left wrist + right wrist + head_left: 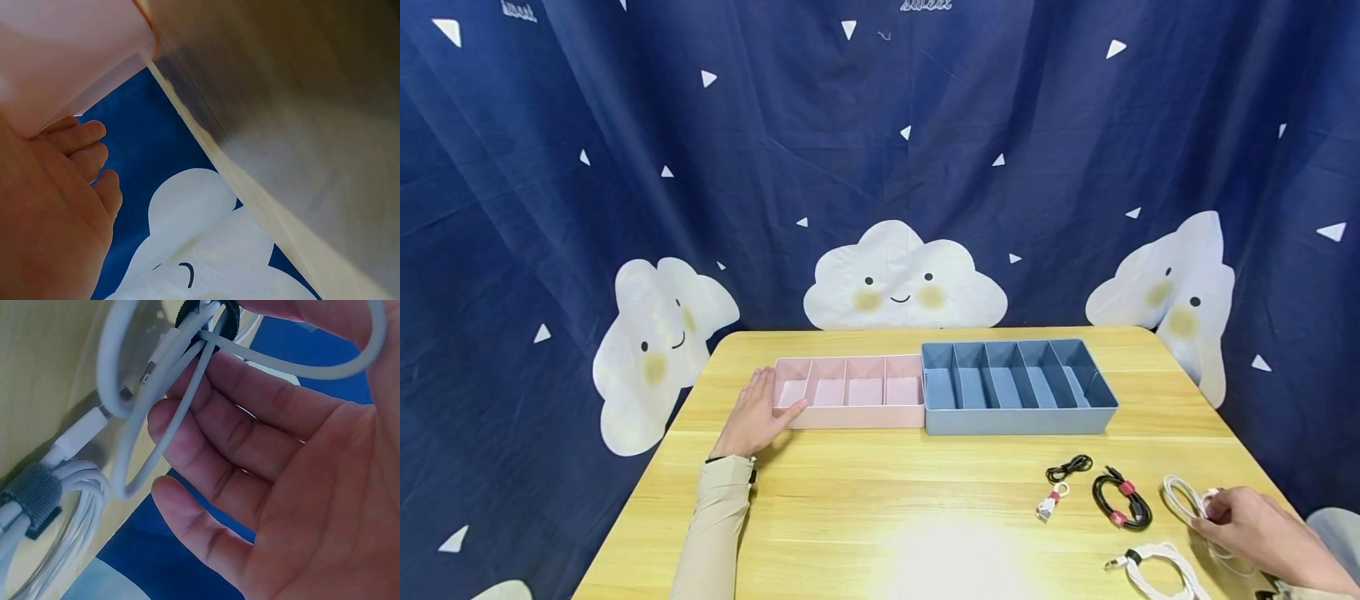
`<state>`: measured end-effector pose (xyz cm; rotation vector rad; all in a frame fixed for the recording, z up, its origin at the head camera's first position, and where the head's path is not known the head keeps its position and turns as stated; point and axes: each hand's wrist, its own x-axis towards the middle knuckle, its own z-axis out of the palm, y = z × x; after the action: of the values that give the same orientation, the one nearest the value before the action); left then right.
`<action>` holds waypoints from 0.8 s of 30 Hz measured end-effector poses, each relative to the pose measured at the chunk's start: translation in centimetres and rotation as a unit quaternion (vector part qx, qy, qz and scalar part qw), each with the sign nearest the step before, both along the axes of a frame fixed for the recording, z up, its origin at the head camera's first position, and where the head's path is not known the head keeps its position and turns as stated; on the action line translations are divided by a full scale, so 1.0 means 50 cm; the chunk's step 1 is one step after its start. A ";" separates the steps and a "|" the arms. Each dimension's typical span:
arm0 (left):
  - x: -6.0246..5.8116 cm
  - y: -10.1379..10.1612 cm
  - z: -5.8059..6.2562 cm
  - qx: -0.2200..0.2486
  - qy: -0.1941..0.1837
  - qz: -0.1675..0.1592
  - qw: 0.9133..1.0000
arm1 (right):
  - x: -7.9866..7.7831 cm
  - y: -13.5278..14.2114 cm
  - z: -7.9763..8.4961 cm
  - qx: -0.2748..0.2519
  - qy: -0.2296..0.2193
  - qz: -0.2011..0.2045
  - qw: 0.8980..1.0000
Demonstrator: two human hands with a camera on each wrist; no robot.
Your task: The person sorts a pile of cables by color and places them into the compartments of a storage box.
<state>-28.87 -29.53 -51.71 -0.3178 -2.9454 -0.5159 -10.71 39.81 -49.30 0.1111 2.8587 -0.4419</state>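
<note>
My left hand [754,423] rests on the left end of a pink divided box [857,417], thumb over its front wall and fingers along the side. In the left wrist view the fingers lie fairly loose beside the pink wall. At the far right of the table, my right hand [1262,533] pinches a coiled white cable [1177,492]. A black strap [234,325] binds that coil, between thumb and fingers in the right wrist view. Just in front of it lies another white cable coil [1183,567] with a black tie.
A blue divided box [1022,422] stands against the pink box's right end. Nearer the hand lie a small black cable [1070,468], a short white cable [1052,500] with a red tie and a thicker black cable [1099,500]. A dark blue curtain [895,183] hangs behind the wooden table [865,492].
</note>
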 end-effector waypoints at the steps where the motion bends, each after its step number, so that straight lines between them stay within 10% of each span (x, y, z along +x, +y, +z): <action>1: 0.000 0.000 0.000 0.000 0.001 0.000 1.000 | 0.000 0.000 0.001 0.002 0.004 0.002 1.000; 24: 0.001 0.000 -0.002 -0.016 0.030 0.000 0.999 | -0.004 -0.017 0.028 0.035 0.073 0.028 0.996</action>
<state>-28.81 -29.53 -51.81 -0.3315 -2.8983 -0.4517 -10.90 38.95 -47.91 0.0124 3.0124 -0.3526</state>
